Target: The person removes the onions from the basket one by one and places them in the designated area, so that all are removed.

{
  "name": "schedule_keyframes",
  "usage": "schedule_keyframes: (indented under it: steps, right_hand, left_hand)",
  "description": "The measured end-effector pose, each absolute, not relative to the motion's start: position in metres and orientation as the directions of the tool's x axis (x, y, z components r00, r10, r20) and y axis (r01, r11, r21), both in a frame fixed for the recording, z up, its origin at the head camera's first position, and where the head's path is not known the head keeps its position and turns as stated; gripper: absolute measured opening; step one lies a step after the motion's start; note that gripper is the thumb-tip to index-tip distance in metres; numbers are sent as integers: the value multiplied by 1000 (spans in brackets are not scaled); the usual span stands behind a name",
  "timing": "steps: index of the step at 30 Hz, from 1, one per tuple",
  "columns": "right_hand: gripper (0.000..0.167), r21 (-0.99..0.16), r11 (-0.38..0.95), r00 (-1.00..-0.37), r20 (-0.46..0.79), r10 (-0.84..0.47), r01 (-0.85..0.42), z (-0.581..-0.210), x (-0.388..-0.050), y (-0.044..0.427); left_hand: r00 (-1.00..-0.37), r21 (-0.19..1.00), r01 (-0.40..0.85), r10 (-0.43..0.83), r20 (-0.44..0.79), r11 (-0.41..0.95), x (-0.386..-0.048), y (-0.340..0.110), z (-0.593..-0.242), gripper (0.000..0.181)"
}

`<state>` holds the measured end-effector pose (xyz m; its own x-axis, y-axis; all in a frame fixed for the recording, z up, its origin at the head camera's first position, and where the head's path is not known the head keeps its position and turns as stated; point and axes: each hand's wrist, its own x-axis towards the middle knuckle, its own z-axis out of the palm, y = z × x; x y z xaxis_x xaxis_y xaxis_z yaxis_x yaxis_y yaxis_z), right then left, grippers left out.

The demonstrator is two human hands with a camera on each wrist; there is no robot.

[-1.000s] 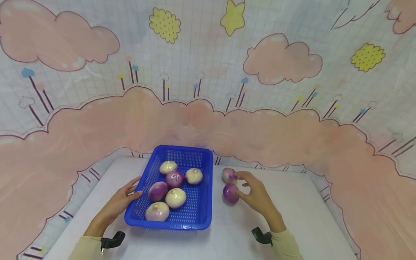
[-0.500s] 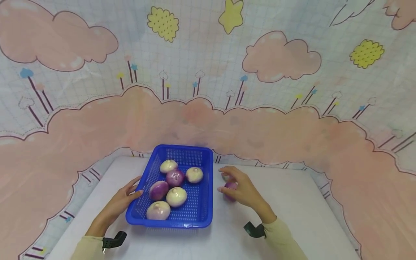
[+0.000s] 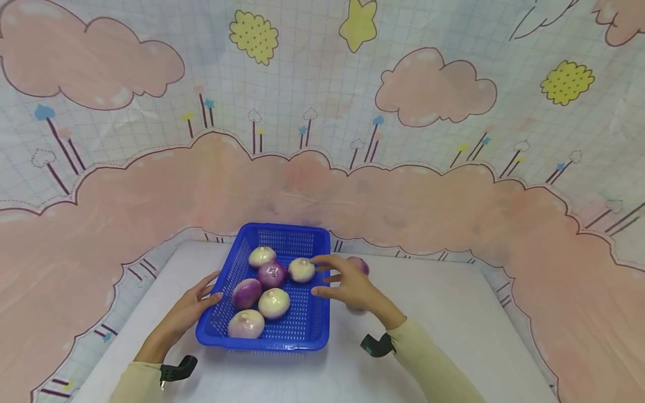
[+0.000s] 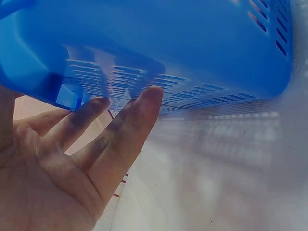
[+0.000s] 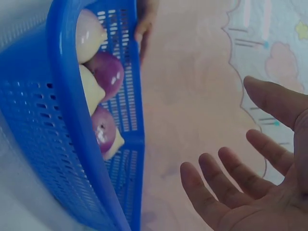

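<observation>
A blue mesh basket holds several onions, some pale, such as the front one, and some purple. My left hand touches the basket's left side; the left wrist view has its nearly straight fingers against the outer wall. Over the right rim hovers my right hand, thumb and fingers spread apart, near the pale onion in the head view. The right wrist view shows that hand empty. On the table to the right, a purple onion and another onion are partly hidden by it.
The basket stands on a white table. Behind rises a cloth backdrop with clouds, stars and hills. Dark devices are strapped to both wrists, one on the left and one on the right.
My right hand has moved left from the two onions on the table to above the basket's right rim, its fingers spread wider. My left hand has stayed at the basket's side.
</observation>
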<state>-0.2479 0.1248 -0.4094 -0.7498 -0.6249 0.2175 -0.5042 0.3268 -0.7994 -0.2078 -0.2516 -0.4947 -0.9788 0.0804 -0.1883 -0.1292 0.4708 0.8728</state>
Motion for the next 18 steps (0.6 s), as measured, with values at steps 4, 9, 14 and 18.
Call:
schedule_keyframes:
  steps: [4,9,14,18]
  right_hand:
    - [56,-824,349,-763,148,-629,-447,-408,-253,113]
    - [56,-855,367,-758,45,-651,-366,-409,-262,100]
    - [53,-873,407,-754,-73,-652,-267,-412,-270,87]
    - [48,-880,426,-747,-135,-651,-211,-417,-274,75]
  left_hand:
    - [-979,874,-130,82,-189,468,-208,-252,-495,76]
    - [-979,878,-129,85,-188,460,-209,-252,-496,77]
    - [-978,885,-129,88,-187,446,-208,-252,-495,75]
    - [-978,888,-132,89,-189,441,-209,-252,-495,74]
